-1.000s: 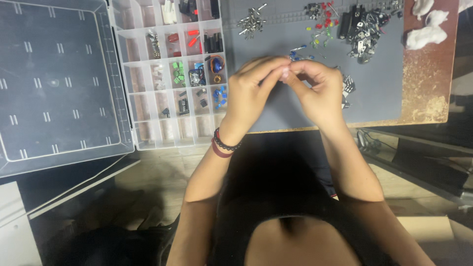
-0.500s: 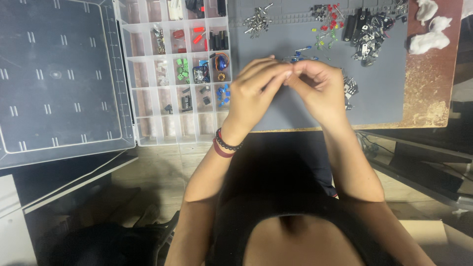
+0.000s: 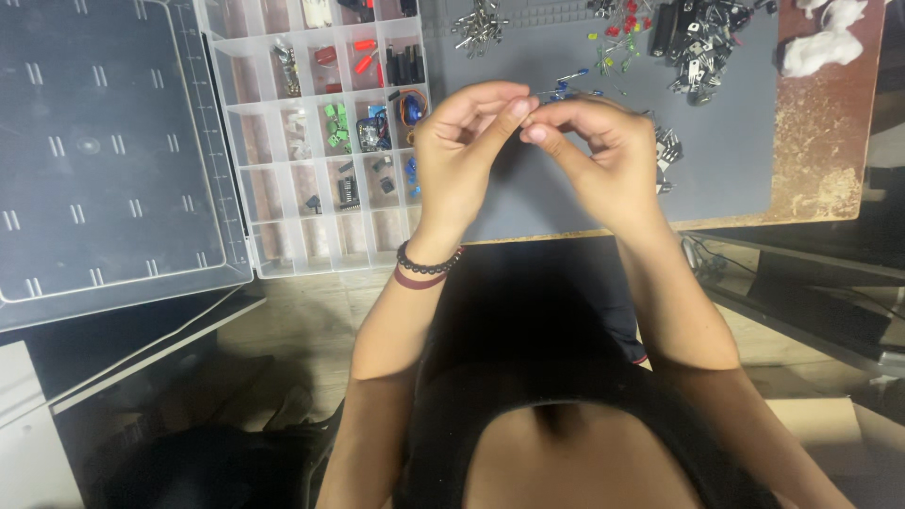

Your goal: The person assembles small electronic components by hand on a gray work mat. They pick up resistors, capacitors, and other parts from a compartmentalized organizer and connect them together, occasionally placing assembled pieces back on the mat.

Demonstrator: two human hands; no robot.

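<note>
Grey work mat [image 3: 726, 160] with clear compartment organiser [image 3: 311, 203] at nine o'clock. Centre: left hand [image 3: 462, 155] and right hand [image 3: 603, 160], fingertips pinched together over the mat; whatever they pinch is too small to tell. Loose LEDs [image 3: 617, 38] at twelve o'clock.

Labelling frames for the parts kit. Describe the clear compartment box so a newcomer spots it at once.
Start at the grey mat on the wooden table. Directly to its left lies the clear compartment box, beside the left hand. Its grid of small cells holding red, green and black parts sets it apart from the flat, open lid hinged further left.
</note>
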